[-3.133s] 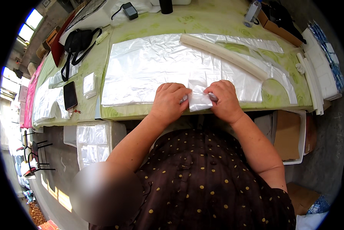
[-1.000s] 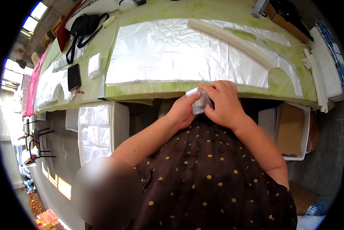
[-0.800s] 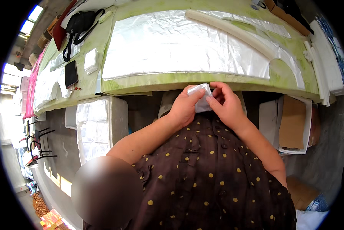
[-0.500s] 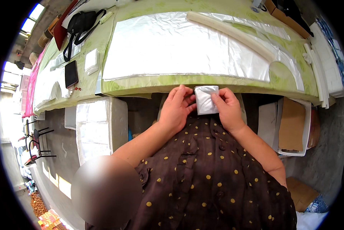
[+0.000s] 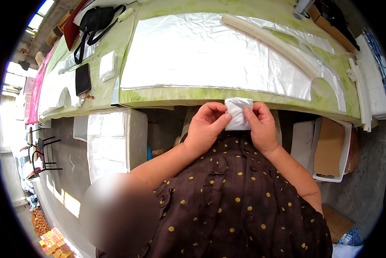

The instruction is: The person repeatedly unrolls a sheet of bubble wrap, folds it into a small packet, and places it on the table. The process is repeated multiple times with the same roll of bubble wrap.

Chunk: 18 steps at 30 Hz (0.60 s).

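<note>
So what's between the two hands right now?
Head view: a small folded white plastic piece, pinched between left hand and right hand, just below the table edge.

Left hand (image 5: 206, 129) and right hand (image 5: 261, 128) pinch a small folded white plastic piece (image 5: 237, 112) between them, just below the near edge of the green table (image 5: 158, 95); a large white plastic sheet (image 5: 210, 56) lies flat on the table; a long pale tube (image 5: 274, 43) rests across the sheet; a black phone (image 5: 82, 78) and black bag (image 5: 96, 19) lie at the left; a white foam box (image 5: 111, 142) stands under the table.
</note>
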{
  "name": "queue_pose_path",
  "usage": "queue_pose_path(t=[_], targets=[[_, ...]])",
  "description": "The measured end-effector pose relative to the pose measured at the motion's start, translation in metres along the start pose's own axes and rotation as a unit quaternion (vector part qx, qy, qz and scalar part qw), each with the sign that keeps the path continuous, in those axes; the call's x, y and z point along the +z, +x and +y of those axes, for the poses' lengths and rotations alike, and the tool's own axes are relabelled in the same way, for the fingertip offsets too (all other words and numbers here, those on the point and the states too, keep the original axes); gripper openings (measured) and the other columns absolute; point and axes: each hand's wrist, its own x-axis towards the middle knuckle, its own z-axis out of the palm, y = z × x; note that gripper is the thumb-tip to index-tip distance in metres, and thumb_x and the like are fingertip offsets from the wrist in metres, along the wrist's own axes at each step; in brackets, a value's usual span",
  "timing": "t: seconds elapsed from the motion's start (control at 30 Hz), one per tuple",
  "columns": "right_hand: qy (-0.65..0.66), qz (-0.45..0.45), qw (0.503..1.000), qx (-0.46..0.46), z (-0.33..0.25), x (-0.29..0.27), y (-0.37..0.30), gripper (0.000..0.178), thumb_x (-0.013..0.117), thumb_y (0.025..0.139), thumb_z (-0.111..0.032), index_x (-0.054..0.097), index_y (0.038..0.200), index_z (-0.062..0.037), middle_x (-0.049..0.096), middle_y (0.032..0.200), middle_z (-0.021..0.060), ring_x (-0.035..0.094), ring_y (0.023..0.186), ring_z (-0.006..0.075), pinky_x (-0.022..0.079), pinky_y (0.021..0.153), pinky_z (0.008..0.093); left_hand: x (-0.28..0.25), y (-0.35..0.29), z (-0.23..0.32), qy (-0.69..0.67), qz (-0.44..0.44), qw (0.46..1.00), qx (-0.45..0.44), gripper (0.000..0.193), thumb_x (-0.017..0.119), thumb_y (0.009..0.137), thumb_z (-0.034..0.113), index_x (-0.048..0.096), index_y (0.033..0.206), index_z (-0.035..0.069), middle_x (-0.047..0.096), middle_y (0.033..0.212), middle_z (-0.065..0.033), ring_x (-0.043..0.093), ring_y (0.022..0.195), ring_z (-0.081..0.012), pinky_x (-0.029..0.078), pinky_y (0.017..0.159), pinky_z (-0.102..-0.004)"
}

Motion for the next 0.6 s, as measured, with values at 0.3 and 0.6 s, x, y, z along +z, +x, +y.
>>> queue_pose_path(t=[0.3, 0.6], targets=[[-0.004, -0.014, 1.000, -0.015, 0.002, 0.004, 0.000, 0.009, 0.064, 0.103, -0.012, 0.060, 0.103, -0.0043, 0.060, 0.090, -0.0035, 0.051, 0.080, 0.0033, 0.045, 0.071, 0.0209, 0.008, 0.006, 0.002, 0.025, 0.061, 0.998, -0.009, 0.020, 0.071, 0.095, 0.000, 0.055, 0.106, 0.006, 0.062, 0.105, 0.0000, 0.059, 0.092, -0.0066, 0.050, 0.076, -0.0223], [-0.005, -0.017, 1.000, -0.020, 0.007, 0.002, -0.001, 0.009, 0.064, 0.103, -0.012, 0.060, 0.103, -0.0043, 0.060, 0.089, -0.0036, 0.051, 0.079, 0.0027, 0.044, 0.071, 0.0205, 0.001, 0.007, -0.011, 0.042, 0.032, 0.999, -0.001, 0.024, 0.067, 0.098, 0.001, 0.059, 0.120, 0.004, 0.064, 0.105, -0.0004, 0.059, 0.094, -0.0080, 0.051, 0.085, -0.0236]])
